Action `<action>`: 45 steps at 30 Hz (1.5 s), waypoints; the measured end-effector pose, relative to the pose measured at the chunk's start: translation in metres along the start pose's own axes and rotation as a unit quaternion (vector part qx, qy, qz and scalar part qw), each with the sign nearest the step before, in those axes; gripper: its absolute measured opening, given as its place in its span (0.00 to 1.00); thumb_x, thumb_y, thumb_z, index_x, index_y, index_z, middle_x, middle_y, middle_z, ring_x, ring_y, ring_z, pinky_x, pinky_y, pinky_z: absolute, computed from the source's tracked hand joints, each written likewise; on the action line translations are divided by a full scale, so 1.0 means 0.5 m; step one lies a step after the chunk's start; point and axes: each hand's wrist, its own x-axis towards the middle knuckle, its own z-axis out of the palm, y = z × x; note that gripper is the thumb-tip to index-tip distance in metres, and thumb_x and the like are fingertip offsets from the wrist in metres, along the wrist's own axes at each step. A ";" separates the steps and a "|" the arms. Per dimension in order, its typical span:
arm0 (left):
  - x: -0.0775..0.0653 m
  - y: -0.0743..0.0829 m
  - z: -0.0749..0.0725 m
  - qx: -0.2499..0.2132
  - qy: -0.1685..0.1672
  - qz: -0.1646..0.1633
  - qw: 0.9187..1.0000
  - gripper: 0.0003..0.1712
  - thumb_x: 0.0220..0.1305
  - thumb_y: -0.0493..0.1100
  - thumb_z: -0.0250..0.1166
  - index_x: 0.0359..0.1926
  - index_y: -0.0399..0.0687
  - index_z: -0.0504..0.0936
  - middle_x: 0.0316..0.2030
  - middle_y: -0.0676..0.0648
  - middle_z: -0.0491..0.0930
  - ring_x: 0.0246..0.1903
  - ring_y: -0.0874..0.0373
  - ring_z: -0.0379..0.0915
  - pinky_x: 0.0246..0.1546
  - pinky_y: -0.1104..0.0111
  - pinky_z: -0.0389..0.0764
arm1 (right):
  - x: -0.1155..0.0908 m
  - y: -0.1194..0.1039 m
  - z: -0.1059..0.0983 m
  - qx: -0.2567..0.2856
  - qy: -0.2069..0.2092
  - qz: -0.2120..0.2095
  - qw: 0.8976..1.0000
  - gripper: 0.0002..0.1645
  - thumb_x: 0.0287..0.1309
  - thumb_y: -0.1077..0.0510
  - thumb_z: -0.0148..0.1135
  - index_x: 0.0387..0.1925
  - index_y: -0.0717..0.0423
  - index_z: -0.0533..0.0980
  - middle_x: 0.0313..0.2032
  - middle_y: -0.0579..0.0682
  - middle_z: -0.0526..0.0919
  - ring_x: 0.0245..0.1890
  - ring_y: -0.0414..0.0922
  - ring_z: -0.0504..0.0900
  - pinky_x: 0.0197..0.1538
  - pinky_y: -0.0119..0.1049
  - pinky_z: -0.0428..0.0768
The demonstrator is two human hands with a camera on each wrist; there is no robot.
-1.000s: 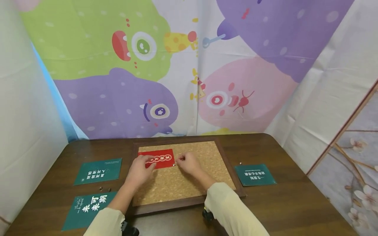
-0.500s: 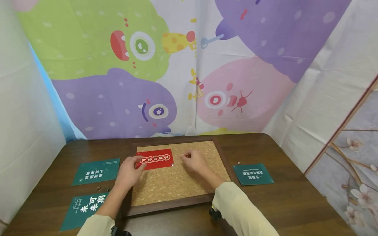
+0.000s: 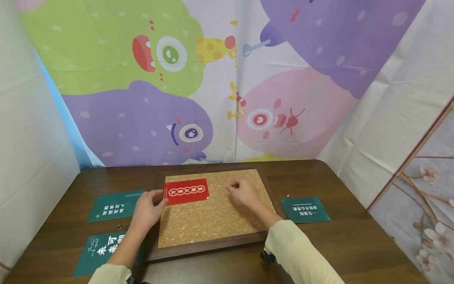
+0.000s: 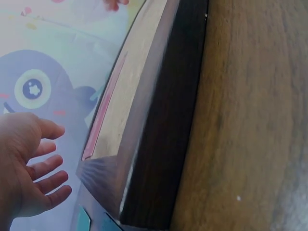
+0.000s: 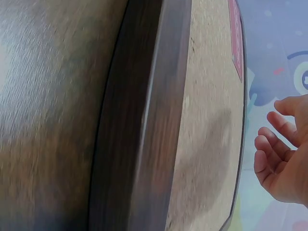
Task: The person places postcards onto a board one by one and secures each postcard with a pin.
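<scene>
A red card (image 3: 186,191) with white lettering lies on the upper left of the framed corkboard (image 3: 209,225). One small shiny pushpin (image 3: 208,198) sits at the card's lower right corner. My left hand (image 3: 147,209) hovers by the board's left frame, fingers relaxed and apart, its fingertips close to the card's left edge. In the left wrist view that hand (image 4: 33,166) holds nothing. Over the right half of the cork is my right hand (image 3: 244,193), its fingers loosely bent. Nothing shows between them in the right wrist view, where the hand (image 5: 284,154) casts a shadow on the cork.
To the left lie two green cards, a far one (image 3: 115,206) and a near one (image 3: 93,252), with a pushpin (image 3: 119,227) between them. Right of the board lies another green card (image 3: 306,210), a pushpin (image 3: 288,196) behind it. A cartoon-printed curtain (image 3: 220,138) hangs behind the table.
My left hand has moved left off the red card to the board's left edge, uncovering the lettering. My right hand has drawn away to the right from the pinned corner.
</scene>
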 end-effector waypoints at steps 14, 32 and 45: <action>-0.003 -0.020 -0.001 -0.005 -0.013 -0.048 0.999 0.27 0.58 0.46 0.56 0.56 0.35 0.66 0.50 0.33 0.64 0.50 0.40 0.61 0.48 0.48 0.68 | -0.015 0.038 -0.059 -0.019 0.031 0.012 0.999 0.11 0.52 0.48 0.57 0.28 0.50 0.79 0.27 0.45 0.79 0.26 0.39 0.74 0.30 0.32 0.72; -0.004 -0.041 0.009 0.008 -0.041 -0.070 0.997 0.31 0.56 0.46 0.57 0.56 0.30 0.63 0.50 0.31 0.63 0.49 0.39 0.60 0.49 0.47 0.67 | -0.032 0.111 -0.107 -0.034 0.054 0.044 0.997 0.13 0.51 0.47 0.58 0.27 0.52 0.78 0.29 0.48 0.79 0.27 0.42 0.74 0.31 0.35 0.72; -0.002 -0.042 0.015 0.015 -0.044 -0.073 0.996 0.31 0.57 0.45 0.56 0.57 0.30 0.63 0.51 0.30 0.64 0.50 0.39 0.60 0.50 0.47 0.67 | -0.047 0.158 -0.137 -0.021 0.054 0.061 0.996 0.13 0.53 0.49 0.56 0.30 0.53 0.78 0.28 0.48 0.80 0.26 0.42 0.75 0.30 0.34 0.72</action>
